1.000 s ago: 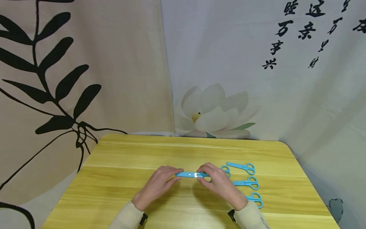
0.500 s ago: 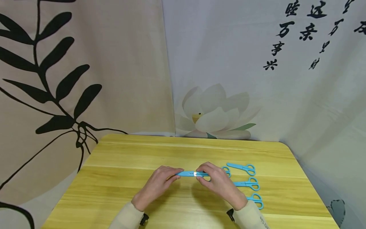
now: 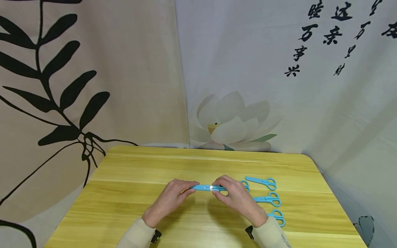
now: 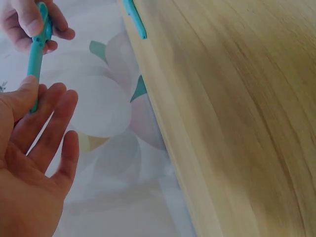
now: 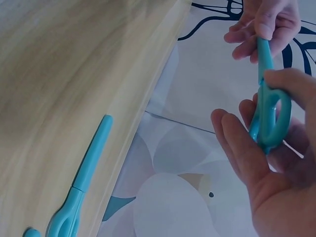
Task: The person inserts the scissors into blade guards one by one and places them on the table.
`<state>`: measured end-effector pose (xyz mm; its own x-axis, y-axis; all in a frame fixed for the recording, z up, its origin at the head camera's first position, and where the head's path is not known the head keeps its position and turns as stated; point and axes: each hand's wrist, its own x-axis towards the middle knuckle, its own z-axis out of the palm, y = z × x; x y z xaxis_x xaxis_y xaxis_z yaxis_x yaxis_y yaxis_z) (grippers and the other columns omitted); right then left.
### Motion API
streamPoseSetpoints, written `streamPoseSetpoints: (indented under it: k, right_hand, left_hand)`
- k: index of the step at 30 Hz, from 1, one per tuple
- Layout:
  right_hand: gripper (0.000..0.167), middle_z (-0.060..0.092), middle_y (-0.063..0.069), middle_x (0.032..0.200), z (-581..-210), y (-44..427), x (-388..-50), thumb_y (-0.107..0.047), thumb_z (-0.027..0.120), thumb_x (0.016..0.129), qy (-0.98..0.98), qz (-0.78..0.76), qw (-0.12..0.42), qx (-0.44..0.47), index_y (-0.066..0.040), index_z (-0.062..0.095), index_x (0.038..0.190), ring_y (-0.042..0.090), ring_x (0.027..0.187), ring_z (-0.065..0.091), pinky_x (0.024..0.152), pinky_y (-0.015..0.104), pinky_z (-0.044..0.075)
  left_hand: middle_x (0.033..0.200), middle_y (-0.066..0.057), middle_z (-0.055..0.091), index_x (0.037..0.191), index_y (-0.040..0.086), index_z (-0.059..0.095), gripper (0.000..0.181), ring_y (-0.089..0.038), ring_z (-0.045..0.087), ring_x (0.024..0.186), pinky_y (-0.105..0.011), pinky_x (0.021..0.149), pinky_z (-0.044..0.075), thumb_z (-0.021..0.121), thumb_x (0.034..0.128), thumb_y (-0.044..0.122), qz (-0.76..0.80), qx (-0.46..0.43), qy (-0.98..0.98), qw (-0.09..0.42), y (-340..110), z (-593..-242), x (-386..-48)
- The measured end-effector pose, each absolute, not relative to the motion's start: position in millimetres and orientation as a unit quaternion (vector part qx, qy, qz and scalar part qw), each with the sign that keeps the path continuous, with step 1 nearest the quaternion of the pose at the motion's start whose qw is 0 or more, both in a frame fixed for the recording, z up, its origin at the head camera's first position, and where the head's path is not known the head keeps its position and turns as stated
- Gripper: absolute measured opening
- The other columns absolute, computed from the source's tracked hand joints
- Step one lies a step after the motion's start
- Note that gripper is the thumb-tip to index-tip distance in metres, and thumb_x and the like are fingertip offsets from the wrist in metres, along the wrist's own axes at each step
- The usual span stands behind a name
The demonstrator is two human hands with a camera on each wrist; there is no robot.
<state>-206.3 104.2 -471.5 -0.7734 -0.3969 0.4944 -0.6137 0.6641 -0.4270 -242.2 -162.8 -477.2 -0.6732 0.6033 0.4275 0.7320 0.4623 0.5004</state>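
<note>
A pair of blue scissors (image 3: 203, 187) is held level above the table, a pale spot showing midway along it. My left hand (image 3: 172, 196) pinches the tip of its blade end between thumb and fingers, and the other fingers are spread in the left wrist view. My right hand (image 3: 237, 198) grips the same scissors (image 5: 269, 108) around the handle loops, thumb on top. In the head view that hand covers much of the handles. Just behind it shows a handle loop (image 3: 246, 186), apparently of another pair, mostly hidden.
On the right of the wooden table (image 3: 133, 213) lie more blue scissors: one pair (image 3: 263, 181) at the back, another (image 3: 270, 199) before it, a third (image 3: 278, 217) partly behind the right forearm. A printed curtain (image 3: 139, 75) hangs behind the table.
</note>
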Motion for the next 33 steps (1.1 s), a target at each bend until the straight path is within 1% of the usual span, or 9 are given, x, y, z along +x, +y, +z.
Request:
streamPoseSetpoints:
  k: [6, 12, 20, 26, 33]
  right_hand:
    - [0.015, 0.071, -0.006, 0.107, -469.6, 104.4, -206.2, -0.016, 0.082, 0.091, -0.896, 0.294, 0.185, 0.279, -0.014, 0.074, 0.104, 0.012, 0.092, 0.071, 0.078, 0.032, 0.061]
    - [0.015, 0.070, -0.007, 0.106, -469.0, 104.0, -205.9, -0.015, 0.083, 0.091, -0.895, 0.293, 0.184, 0.282, -0.015, 0.074, 0.103, 0.011, 0.092, 0.071, 0.077, 0.032, 0.061]
    - [0.014, 0.070, -0.007, 0.106, -468.5, 103.7, -205.5, -0.016, 0.082, 0.091, -0.895, 0.295, 0.179, 0.282, -0.015, 0.074, 0.103, 0.011, 0.092, 0.071, 0.078, 0.031, 0.061]
    - [0.015, 0.070, -0.007, 0.106, -469.0, 103.2, -205.6, -0.015, 0.082, 0.091, -0.895, 0.299, 0.175, 0.280, -0.015, 0.074, 0.103, 0.011, 0.092, 0.071, 0.078, 0.031, 0.061]
    - [0.015, 0.070, -0.007, 0.106, -468.4, 102.2, -205.6, -0.016, 0.083, 0.091, -0.896, 0.296, 0.177, 0.281, -0.015, 0.074, 0.103, 0.010, 0.091, 0.071, 0.076, 0.030, 0.061]
  left_hand:
    - [0.115, 0.006, 0.077, 0.126, 0.016, 0.075, 0.029, -0.008, 0.071, 0.095, -0.035, 0.082, 0.058, 0.073, 0.0975, 0.017, -0.336, -0.390, -0.851, 0.102, -162.5, -477.1, -241.7]
    - [0.116, 0.005, 0.077, 0.127, 0.016, 0.075, 0.029, -0.007, 0.071, 0.094, -0.032, 0.080, 0.058, 0.072, 0.0983, 0.017, -0.336, -0.390, -0.852, 0.096, -163.1, -476.4, -242.0]
    - [0.117, 0.004, 0.077, 0.126, 0.015, 0.075, 0.028, -0.008, 0.071, 0.095, -0.033, 0.080, 0.058, 0.072, 0.0983, 0.016, -0.337, -0.394, -0.850, 0.092, -163.1, -474.1, -241.4]
    - [0.117, 0.003, 0.077, 0.126, 0.014, 0.075, 0.028, -0.010, 0.072, 0.097, -0.036, 0.083, 0.059, 0.071, 0.0986, 0.017, -0.341, -0.395, -0.848, 0.094, -162.4, -474.0, -240.2]
    - [0.116, 0.003, 0.077, 0.125, 0.014, 0.076, 0.027, -0.010, 0.072, 0.097, -0.036, 0.082, 0.059, 0.071, 0.0985, 0.018, -0.339, -0.396, -0.848, 0.097, -162.2, -473.9, -240.3]
